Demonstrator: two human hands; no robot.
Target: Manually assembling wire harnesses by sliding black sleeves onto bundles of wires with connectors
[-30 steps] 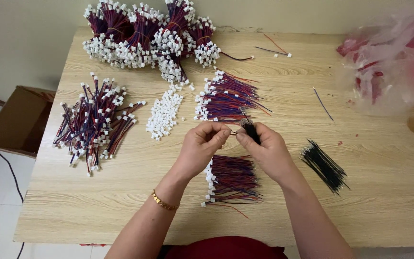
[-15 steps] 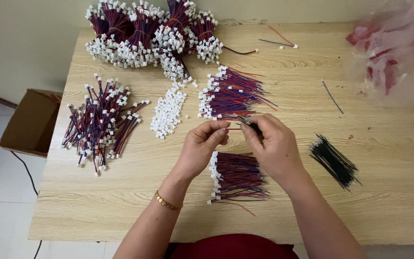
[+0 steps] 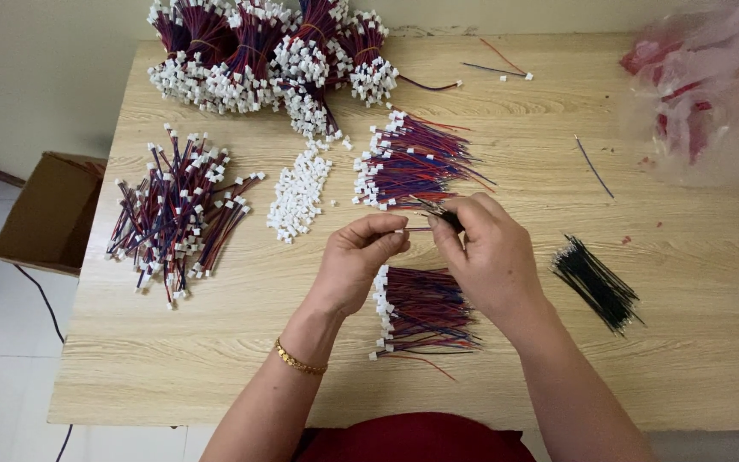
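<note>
Fingertip work above the surface [image 3: 215, 342]: left hand [image 3: 356, 265] pinched on thin wire [image 3: 416, 228], right hand [image 3: 489, 252] clamped on black wires [image 3: 448, 218]; best kept steady, aligned, close over red-blue bundle [image 3: 425, 312]

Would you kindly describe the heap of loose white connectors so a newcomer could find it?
On the wooden table, look just beyond the left hand. The connector heap is a narrow strip between two wire bundles; it alone is pure white, with no wires attached.

Left: loose wire heap [image 3: 177, 214] and connector pile [image 3: 299, 192] block.
Right: bare table [image 3: 694, 359] beyond black wires [image 3: 596, 282].
Far: bundles [image 3: 258, 56] crowd edge.
</note>
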